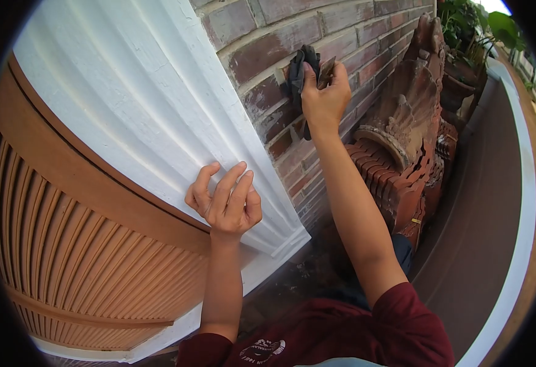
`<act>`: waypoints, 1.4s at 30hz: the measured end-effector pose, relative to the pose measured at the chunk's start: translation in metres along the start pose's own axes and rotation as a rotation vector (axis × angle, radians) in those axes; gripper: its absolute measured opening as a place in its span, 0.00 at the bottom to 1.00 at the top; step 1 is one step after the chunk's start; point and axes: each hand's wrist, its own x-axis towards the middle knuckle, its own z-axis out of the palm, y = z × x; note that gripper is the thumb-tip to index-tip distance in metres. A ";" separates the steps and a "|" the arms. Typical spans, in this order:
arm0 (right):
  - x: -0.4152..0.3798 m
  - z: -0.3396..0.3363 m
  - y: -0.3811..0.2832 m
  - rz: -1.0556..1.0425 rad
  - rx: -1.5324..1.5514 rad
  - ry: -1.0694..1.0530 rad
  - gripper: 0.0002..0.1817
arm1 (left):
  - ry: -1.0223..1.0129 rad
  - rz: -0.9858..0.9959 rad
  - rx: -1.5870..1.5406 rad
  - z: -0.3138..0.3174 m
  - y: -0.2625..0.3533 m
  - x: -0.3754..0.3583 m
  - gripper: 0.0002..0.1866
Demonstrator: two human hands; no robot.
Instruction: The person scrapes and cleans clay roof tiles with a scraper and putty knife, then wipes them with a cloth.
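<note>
My right hand [328, 101] is closed on a crumpled dark cloth [301, 72], which it holds against the brick wall [274, 61]. A flat brownish piece [326, 68] shows between the thumb and fingers of the same hand; its kind is not clear. My left hand [228, 205] is open and holds nothing, its fingers apart and bent, fingertips at the white fluted door frame [176, 104]. Some of the bricks near the cloth carry pale, whitish smears.
A brown louvred shutter [84, 226] stands left of the frame. Stacked reddish roof tiles [390, 177] and an ornate clay piece [408, 92] lean near the wall on the right. Potted plants [464, 37] grow behind them. A low wall [482, 202] with a pale edge curves along the right.
</note>
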 end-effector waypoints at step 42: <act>-0.069 -0.021 0.039 0.040 -0.089 -0.050 0.13 | -0.041 -0.024 0.056 0.003 0.002 -0.003 0.09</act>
